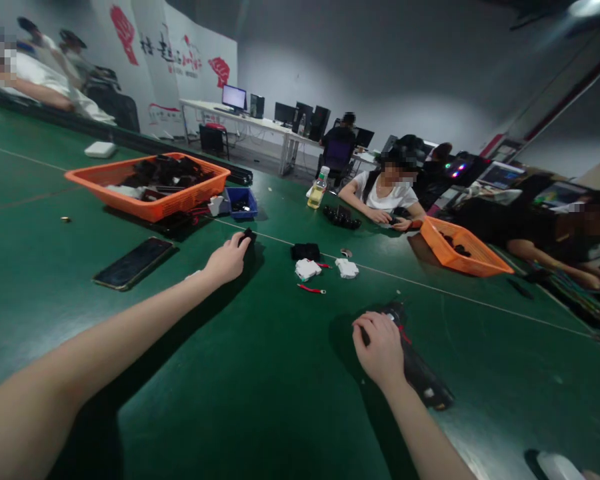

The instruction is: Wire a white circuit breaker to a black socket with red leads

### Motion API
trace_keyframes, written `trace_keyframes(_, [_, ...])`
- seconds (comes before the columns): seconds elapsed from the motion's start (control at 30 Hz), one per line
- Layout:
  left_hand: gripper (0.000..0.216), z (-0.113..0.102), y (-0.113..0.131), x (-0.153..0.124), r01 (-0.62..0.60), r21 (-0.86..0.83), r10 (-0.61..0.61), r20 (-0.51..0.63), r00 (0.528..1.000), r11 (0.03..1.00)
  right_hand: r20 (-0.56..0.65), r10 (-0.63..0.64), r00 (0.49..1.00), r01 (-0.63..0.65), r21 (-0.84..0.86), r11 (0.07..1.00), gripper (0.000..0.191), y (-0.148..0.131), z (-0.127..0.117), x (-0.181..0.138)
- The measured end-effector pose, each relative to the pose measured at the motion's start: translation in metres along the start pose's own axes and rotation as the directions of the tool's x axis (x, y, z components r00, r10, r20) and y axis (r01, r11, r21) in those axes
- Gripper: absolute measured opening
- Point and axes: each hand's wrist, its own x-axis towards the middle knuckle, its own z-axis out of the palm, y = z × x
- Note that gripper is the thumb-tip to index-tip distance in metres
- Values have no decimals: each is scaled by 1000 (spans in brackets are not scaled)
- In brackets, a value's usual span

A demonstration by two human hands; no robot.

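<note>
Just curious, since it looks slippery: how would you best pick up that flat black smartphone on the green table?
I'd pinch the flat black smartphone across its two long edges at mid-length, from above: it lies flat on the green table, with bare space along both edges.

Table's (280, 373) dark green with thin white lines. Orange baskets (150, 200), little blue bin (243, 200), red wire (311, 289) by my hands.

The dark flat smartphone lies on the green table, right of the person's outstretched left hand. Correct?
No. The head view shows the dark flat smartphone lying on the green table left of the person's outstretched left hand, not right.
</note>
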Motion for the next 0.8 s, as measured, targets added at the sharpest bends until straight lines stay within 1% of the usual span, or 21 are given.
trace_keyframes(0.17, [63,2,-1,-1,-26,28,27,-20,999,999,-25,40,999,-39,16,999,19,-3,-1,-2])
trace_keyframes(0.3, [61,6,-4,1,-52,32,52,-11,999,998,-46,72,996,-70,46,997,19,-14,-2,-7])
trace_keyframes(0.4, [60,7,-6,1,-55,21,56,-10,998,998,1,33,999,-33,52,998,16,-30,-3,-10])
trace_keyframes(0.5, [60,7,-6,0,-62,14,63,-13,998,998,70,-49,996,47,28,999,16,-40,-6,-10])
trace_keyframes(0.6, [59,5,-5,0,-68,21,69,-12,998,997,105,-165,981,171,-51,984,20,-36,-10,-7])
trace_keyframes(0.67, [59,4,-4,0,-70,25,70,-8,997,997,97,-217,971,228,-127,965,22,-27,-14,-5])
trace_keyframes(0.73, [58,2,-3,-1,-70,31,70,-10,997,997,64,-205,977,213,-182,960,23,-20,-17,-4])
trace_keyframes(0.8, [59,1,-1,-2,-72,44,73,-18,997,996,29,-144,989,147,-187,971,23,-19,-19,-3])
